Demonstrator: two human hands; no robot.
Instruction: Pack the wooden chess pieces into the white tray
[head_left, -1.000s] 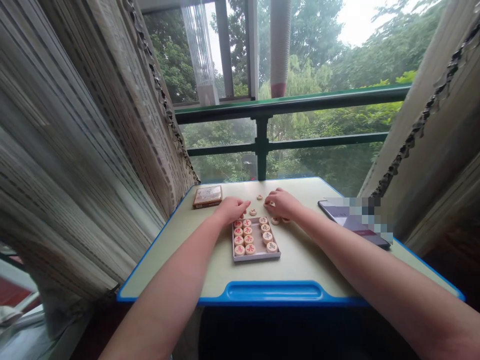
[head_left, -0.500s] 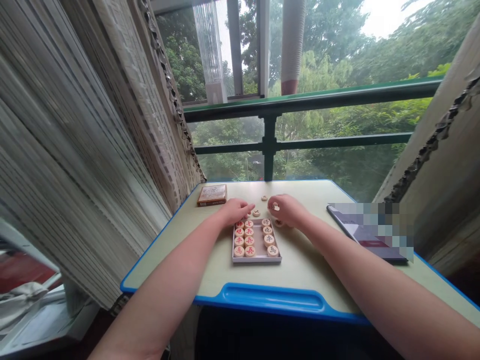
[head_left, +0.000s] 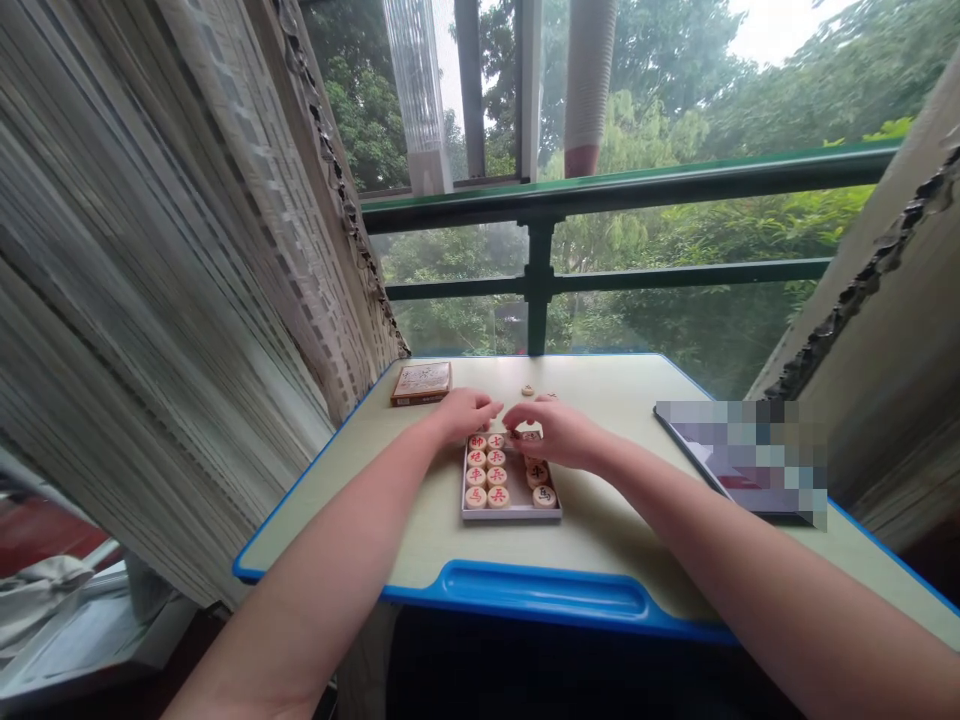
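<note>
A shallow box tray [head_left: 519, 513] of round Chinese chess pieces lies on the table. Two columns of red-marked pieces [head_left: 496, 477] fill its left side, and a column of black-marked pieces [head_left: 544, 497] stands along its right side. My right hand [head_left: 559, 430] reaches over the tray's far end, fingers pinched on a Chinese chess piece [head_left: 513, 434] mostly hidden by them. Beside the far left corner, my left hand [head_left: 463, 414] has its fingers stretched to the right, nothing visible in them. A loose piece [head_left: 528, 390] lies beyond the hands.
The box lid [head_left: 421, 384] rests at the table's back left. At the right is a dark flat tablet-like object [head_left: 720, 455], partly pixelated. A blue-edged groove [head_left: 544, 592] runs along the table's front. Curtains [head_left: 187, 250] hang at the left, and a green railing [head_left: 637, 200] stands behind.
My right hand has moved left and nearer, from the loose pieces to over the tray's far end. A loose piece behind the tray no longer shows. My left hand stays near the far left corner.
</note>
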